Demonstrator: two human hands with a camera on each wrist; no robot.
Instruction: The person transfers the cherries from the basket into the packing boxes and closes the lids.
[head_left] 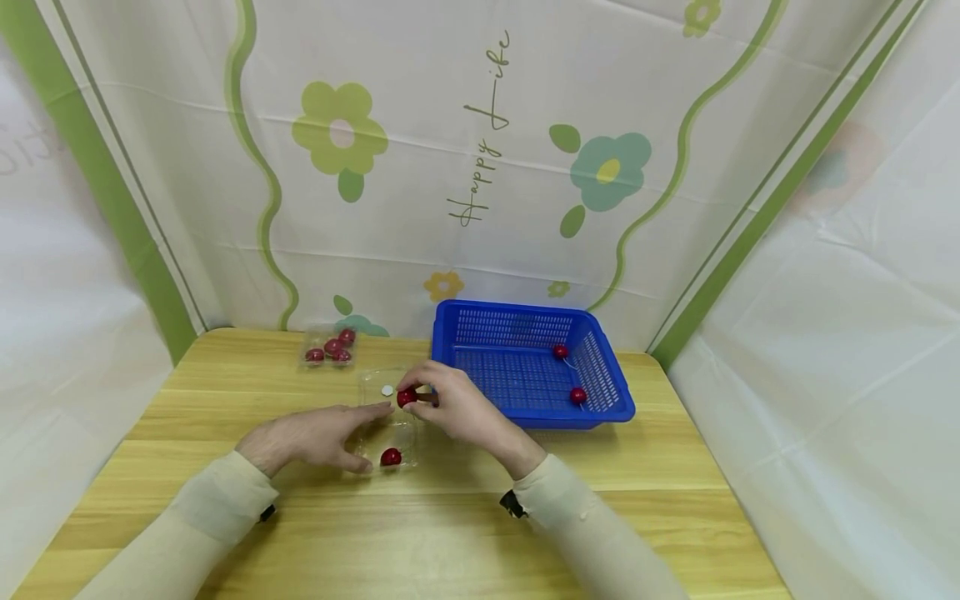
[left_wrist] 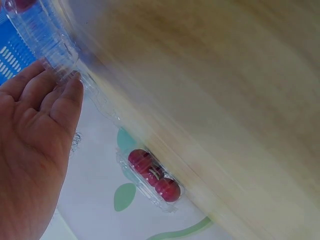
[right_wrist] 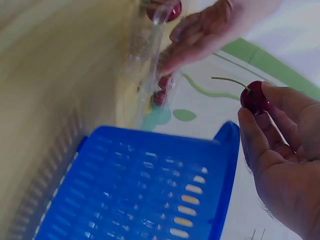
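Note:
My right hand (head_left: 461, 408) pinches a dark red cherry (head_left: 406, 397) between thumb and fingers, above a clear plastic container (head_left: 397, 435). In the right wrist view the stem of that cherry (right_wrist: 255, 98) sticks out to the side. Straight fingers of my left hand (head_left: 318, 437) touch the container's left side; in the left wrist view these fingertips (left_wrist: 72, 90) lie against its clear wall (left_wrist: 55, 50). Another cherry (head_left: 391, 457) lies at the container's near end. A small white round spot (head_left: 387, 390) shows at its far end.
To the right stands a blue slotted plastic basket (head_left: 517, 414) with two cherries inside, one farther back (head_left: 560, 352) and one nearer (head_left: 577, 396). A second clear container with several cherries (head_left: 333, 346) sits at the table's back left. A patterned curtain (head_left: 420, 242) rises behind.

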